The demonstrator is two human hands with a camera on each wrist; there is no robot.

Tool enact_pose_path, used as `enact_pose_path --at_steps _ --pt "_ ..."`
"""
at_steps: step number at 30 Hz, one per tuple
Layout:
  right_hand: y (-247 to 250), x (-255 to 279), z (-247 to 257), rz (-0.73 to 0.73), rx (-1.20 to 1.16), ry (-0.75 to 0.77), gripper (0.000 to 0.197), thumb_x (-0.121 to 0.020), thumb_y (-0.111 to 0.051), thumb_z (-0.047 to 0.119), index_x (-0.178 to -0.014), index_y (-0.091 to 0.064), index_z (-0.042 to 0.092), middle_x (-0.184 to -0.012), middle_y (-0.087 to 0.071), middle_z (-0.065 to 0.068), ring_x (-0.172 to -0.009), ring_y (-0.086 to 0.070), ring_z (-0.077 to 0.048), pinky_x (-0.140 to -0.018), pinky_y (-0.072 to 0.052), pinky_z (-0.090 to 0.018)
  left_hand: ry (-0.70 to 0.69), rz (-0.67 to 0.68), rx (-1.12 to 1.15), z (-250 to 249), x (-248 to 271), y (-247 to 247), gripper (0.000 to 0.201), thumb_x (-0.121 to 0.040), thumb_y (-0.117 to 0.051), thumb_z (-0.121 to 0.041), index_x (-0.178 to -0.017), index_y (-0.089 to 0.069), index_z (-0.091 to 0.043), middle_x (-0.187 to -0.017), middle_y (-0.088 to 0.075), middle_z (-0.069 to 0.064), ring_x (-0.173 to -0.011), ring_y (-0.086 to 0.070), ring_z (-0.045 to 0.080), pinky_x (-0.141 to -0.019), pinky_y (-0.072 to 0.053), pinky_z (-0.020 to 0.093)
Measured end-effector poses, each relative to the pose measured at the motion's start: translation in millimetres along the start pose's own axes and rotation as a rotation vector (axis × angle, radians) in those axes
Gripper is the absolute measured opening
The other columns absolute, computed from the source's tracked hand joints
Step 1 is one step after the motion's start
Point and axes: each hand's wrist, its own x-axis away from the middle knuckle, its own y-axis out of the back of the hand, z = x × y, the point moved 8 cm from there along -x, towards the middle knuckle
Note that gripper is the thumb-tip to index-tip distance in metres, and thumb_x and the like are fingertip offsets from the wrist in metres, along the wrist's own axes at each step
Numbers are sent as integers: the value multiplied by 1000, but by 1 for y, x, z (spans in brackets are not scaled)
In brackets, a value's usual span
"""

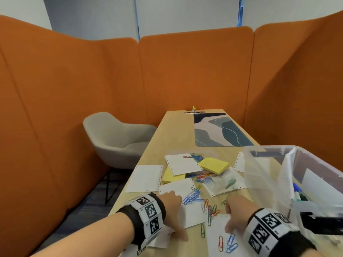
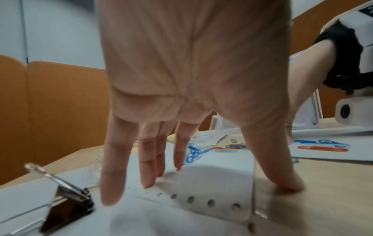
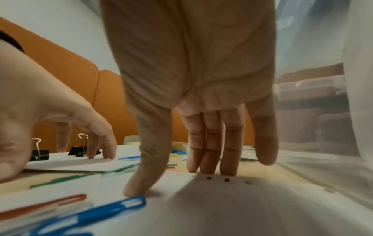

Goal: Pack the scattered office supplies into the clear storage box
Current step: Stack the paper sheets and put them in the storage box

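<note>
Left hand (image 1: 171,210) and right hand (image 1: 236,213): each grip released, fingertips pressing punched paper sheets (image 1: 193,212) on the desk (image 1: 172,130). Paper clips (image 1: 209,210) between. Binder clips (image 3: 80,149) beside left. Clear storage box (image 1: 274,158) just right.

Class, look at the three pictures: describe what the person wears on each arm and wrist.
Both forearms are bare, with no sleeves. The left hand and right hand each sit beyond a black wristband wrapped in white panels printed with black square coded markers. A white wrist camera is mounted below.
</note>
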Motion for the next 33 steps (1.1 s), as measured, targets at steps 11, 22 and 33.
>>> enact_pose_path --at_steps 11,22,33 --pt "1 -20 -4 3 33 -86 49 -79 -71 20 -58 -27 19 -62 -37 5 -72 -47 -18 -53 -34 -19 -68 -160 -16 -25 -10 3 47 -82 -64 -31 -116 -53 0 -115 -56 17 -104 -58 31 -76 -48 32" --pt "50 -22 -5 -420 -182 30 20 -92 -41 9 -73 -42 17 -86 -53 -3 -79 -47 -19 -68 -37 -26 -137 -481 272 -21 -6 88 15 -81 -52 -12 -73 -63 -6 -71 -54 10 -64 -48 22 -59 -42 28" --pt "117 25 -11 -807 -656 21 33 -91 -44 -2 -120 -44 13 -107 -62 -18 -93 -57 -30 -75 -43 -31 -141 -1117 677 27 42 177 14 -84 -67 -18 -88 -73 -6 -81 -66 5 -74 -54 13 -66 -42 14"
